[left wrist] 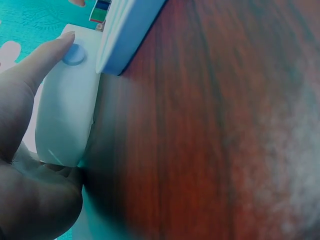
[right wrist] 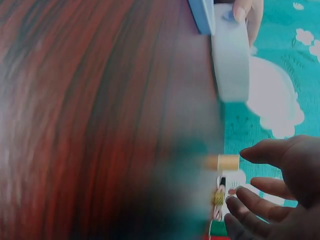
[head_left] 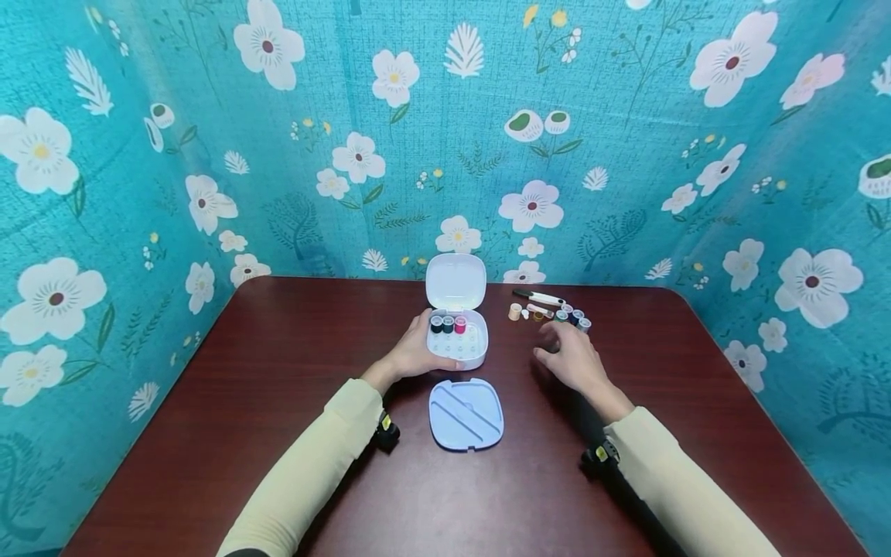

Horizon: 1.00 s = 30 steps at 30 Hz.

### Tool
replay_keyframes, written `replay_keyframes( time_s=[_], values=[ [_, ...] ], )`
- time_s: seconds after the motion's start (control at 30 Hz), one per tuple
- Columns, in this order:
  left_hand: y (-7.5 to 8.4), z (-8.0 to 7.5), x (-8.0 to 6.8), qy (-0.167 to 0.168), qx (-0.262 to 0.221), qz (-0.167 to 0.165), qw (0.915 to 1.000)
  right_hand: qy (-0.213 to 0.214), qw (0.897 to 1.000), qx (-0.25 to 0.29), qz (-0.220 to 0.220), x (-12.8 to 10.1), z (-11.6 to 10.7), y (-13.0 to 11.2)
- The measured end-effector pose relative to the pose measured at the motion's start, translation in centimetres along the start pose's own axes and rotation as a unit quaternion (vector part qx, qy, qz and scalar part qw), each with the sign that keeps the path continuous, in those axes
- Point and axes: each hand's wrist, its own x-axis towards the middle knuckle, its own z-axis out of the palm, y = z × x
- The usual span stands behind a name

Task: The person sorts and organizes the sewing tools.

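White box [head_left: 461, 348] (lid up) in left hand [head_left: 412, 354]; right hand [head_left: 572, 357] hovers.

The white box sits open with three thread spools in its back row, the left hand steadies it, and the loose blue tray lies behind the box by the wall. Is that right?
Not quite. In the head view the blue tray lies in front of the white box, on the person's side, not by the wall. The rest holds: the box is open, three thread spools stand in its back row, and the left hand steadies it.
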Motion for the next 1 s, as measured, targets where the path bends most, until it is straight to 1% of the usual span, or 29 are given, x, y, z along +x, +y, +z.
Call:
replay_keyframes(
  time_s=[0.3,0.6,0.77,0.93,1.0],
  values=[
    [-0.2,0.1,0.0,-0.005,0.001,0.000,1.0000,0.035,0.997,0.009,0.062,-0.6,-1.6,2.9],
    [-0.3,0.0,0.0,0.000,0.007,0.002,1.0000,0.070,0.994,0.018,0.076,-0.7,-2.6,5.0],
    [-0.3,0.0,0.0,-0.001,0.008,-0.001,1.0000,0.075,0.993,0.025,0.086,-0.3,-2.7,5.9],
    [-0.1,-0.1,0.0,-0.001,0.009,0.001,1.0000,0.095,0.992,0.032,0.078,0.4,-2.5,6.7],
    [-0.1,0.0,0.0,-0.001,0.006,0.001,1.0000,0.103,0.991,0.039,0.082,0.6,-2.5,7.0]
  ],
)
